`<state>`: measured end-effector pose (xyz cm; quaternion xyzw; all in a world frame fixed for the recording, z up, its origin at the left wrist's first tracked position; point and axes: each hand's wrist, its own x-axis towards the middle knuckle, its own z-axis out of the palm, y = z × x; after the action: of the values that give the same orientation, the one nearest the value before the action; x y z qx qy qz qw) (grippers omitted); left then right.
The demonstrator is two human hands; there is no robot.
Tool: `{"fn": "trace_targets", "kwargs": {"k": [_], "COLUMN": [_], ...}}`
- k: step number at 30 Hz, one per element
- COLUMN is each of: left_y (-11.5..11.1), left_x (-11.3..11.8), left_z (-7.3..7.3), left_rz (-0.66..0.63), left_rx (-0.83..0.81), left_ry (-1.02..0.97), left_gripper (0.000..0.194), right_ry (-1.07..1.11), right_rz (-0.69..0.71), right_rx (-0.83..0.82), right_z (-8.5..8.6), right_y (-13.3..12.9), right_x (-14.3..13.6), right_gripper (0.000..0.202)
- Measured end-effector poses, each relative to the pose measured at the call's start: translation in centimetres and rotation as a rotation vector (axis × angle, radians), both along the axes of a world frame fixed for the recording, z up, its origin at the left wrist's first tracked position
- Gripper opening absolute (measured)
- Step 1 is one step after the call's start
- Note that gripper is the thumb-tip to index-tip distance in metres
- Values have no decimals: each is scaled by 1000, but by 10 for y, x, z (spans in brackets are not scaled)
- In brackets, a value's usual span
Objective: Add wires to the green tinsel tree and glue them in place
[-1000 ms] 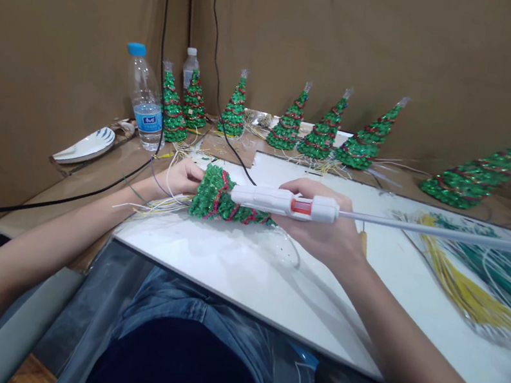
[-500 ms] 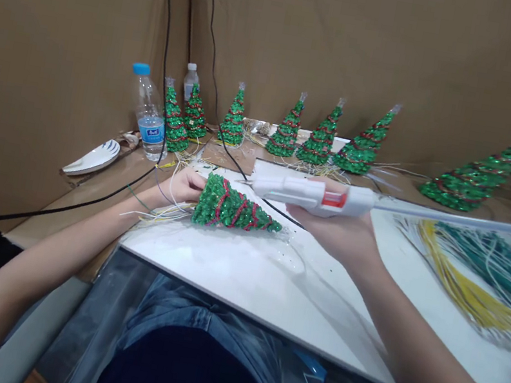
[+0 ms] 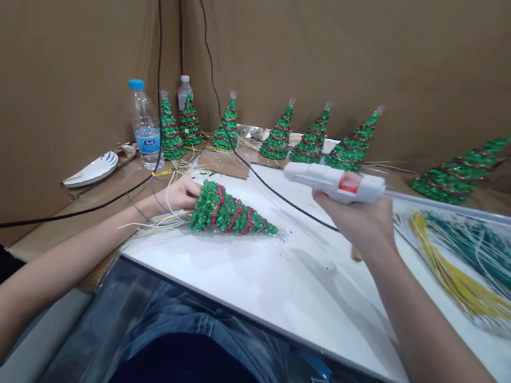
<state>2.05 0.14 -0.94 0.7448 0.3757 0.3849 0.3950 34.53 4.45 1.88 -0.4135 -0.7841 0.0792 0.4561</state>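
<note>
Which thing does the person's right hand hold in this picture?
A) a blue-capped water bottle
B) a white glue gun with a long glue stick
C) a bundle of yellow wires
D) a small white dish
B: the right hand grips the white glue gun above the white board, its long glue stick pointing right, while the left hand holds the base of the green sequin tree lying on its side.

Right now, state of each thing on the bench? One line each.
left hand: grips the wide base of the tree
tinsel tree: on its side on the white board, tip to the right
right hand: closed on the glue gun
glue gun: held level above the board, glue stick loaded, black cord attached
water bottle: upright, capped
finished trees: upright in a row at the back
</note>
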Motion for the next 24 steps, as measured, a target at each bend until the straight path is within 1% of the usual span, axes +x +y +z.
{"fn": "trace_targets", "kwargs": {"k": [1,3,4,6,8,9,11,14,18,21,24], "left_y": [-1,-2,-3,-5,-6,-7,-7,-7,-6,-5,-5], "left_x": [0,2,3,5,7,8,8,8,5,3,2], "left_z": [1,3,5,8,11,12,13,12,10,8,6], "left_rz": [3,-1,-6,-14,-15,-13,-9,-4,-20,-35,-37], "left_rx": [5,20,27,39,50,58,79,102,96,83,69], "left_ry": [-1,-3,-2,8,24,31,38,43,41,23,19], "left_gripper": [44,45,45,46,48,49,49,48,45,42,40], "right_ry": [-16,-80,-160,-391,-631,-717,-823,-883,-904,-903,-892], "right_rz": [-26,-125,-166,-222,-238,-222,-172,-107,-72,-64,-77], "right_rx": [15,41,48,53,54,60,85,123,92,36,-24], "right_z": [0,-1,-1,-3,-8,-12,-20,-33,-43,-46,-43], "right_y": [1,0,-1,-4,-3,-1,5,16,25,28,27], "right_x": [1,2,2,1,2,2,4,7,8,8,6], "right_gripper": [7,9,10,18,30,35,38,40,39,40,42]}}
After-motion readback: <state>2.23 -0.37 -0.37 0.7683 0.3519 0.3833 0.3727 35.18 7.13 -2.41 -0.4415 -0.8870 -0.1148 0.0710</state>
